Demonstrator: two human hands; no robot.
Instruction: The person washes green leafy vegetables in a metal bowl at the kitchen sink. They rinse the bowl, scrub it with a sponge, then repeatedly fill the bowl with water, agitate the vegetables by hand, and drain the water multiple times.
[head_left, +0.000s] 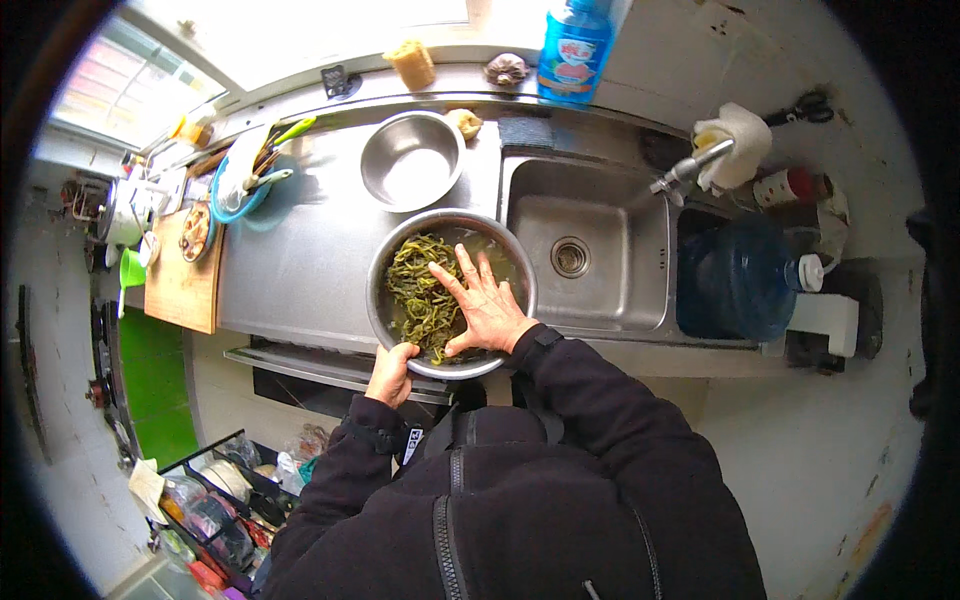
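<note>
A wide metal basin (526, 259) stands at the counter's front edge, just left of the sink. In it lies a heap of dark green leafy vegetables (424, 289) in cloudy water. My left hand (391, 375) grips the basin's near left rim, thumb over the edge. Fingers spread, my right hand (484, 304) rests over the right side of the greens and grasps nothing. Its fingertips point away from me, and the palm's underside is hidden. Behind the basin sits a smaller steel bowl (412, 161) with nothing visible inside.
To the right are a steel sink (585, 225), its faucet (690, 166) and a large blue water jug (739, 281). A wooden cutting board (180, 281) and a blue basket (238, 199) of utensils occupy the left. A blue detergent bottle (576, 52) stands on the ledge.
</note>
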